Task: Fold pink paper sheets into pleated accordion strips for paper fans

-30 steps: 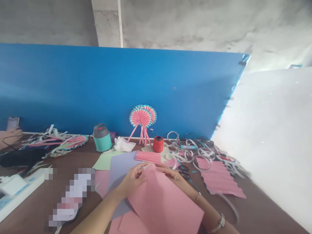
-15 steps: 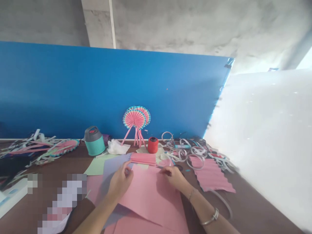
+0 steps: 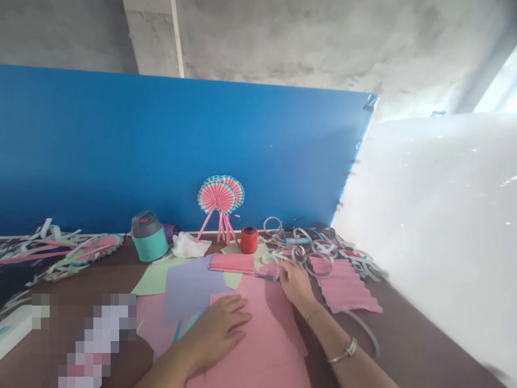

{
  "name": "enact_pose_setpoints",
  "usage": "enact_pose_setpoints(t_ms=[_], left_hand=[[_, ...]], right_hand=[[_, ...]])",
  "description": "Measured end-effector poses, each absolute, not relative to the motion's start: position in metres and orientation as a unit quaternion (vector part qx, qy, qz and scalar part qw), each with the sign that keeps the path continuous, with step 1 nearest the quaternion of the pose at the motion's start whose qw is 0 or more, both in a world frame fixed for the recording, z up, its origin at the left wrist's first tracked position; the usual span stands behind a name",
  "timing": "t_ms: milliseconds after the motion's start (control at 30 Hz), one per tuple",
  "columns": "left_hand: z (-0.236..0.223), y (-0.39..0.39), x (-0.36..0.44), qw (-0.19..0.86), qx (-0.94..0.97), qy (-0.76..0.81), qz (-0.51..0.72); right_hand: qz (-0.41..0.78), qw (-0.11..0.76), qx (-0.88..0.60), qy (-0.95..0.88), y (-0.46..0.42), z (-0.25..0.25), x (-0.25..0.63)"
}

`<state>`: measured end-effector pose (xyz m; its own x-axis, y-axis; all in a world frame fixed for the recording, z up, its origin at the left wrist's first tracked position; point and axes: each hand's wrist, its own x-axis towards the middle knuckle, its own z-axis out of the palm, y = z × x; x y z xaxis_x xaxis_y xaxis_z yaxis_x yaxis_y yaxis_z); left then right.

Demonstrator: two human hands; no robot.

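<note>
**Blue board [image 3: 161, 151] behind a brown worktable [image 3: 412, 334]: one hand flat, one pinched at the paper**

Left hand [image 3: 216, 328] lies open on a large pink paper sheet [image 3: 262, 345], fingers spread, grasping nothing. Right hand [image 3: 297, 285], a thin bangle [image 3: 343, 350] on its wrist, bends over the sheet's far side, its fingers [image 3: 287, 272] drawn together beside a small pink paper piece [image 3: 269, 269]. A thin dark-tipped item [image 3: 262, 277] pokes out there; from here I can't tell whether those fingers hold it.

A narrow teal strip [image 3: 177, 330] lies by the left hand. Around the large sheet are three more flat sheets: one lavender [image 3: 189, 291], one pale green [image 3: 151, 283], one pink [image 3: 149, 318]. Just beyond sits one pleated pink strip [image 3: 232, 263], and to the right one rippled pink sheet [image 3: 345, 285] beside a tangle of curled white paper strips [image 3: 307, 248].

Along the board stand one lidded teal bottle [image 3: 149, 242], its contents hidden, one red thread spool [image 3: 249, 240], a crumpled white tissue [image 3: 189, 245] and two overlapping round paper fans [image 3: 220, 196] on pink sticks. Another fan [image 3: 97, 249] lies flat at left among scraps.
</note>
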<state>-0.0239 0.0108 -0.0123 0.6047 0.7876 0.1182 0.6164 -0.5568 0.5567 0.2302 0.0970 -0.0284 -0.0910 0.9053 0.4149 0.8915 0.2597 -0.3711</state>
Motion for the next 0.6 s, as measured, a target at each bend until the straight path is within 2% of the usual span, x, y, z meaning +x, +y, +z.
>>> enact_pose_setpoints(t_ms=[133, 267, 500, 600], left_hand=[[-0.011, 0.011, -0.023, 0.242, 0.857, 0.418, 0.18], [-0.012, 0.011, -0.023, 0.225, 0.868, 0.401, 0.188], [-0.012, 0.011, -0.022, 0.195, 0.876, 0.387, 0.213], [-0.011, 0.011, -0.021, 0.192, 0.877, 0.383, 0.215]], right_hand=[[-0.008, 0.24, -0.706, -0.667, 0.101, -0.022, 0.245], [0.008, 0.199, -0.735, -0.648, 0.104, -0.021, 0.251], [-0.026, 0.211, -0.731, -0.649, 0.107, -0.026, 0.253], [-0.067, 0.241, -0.727, -0.639, 0.105, -0.025, 0.252]])
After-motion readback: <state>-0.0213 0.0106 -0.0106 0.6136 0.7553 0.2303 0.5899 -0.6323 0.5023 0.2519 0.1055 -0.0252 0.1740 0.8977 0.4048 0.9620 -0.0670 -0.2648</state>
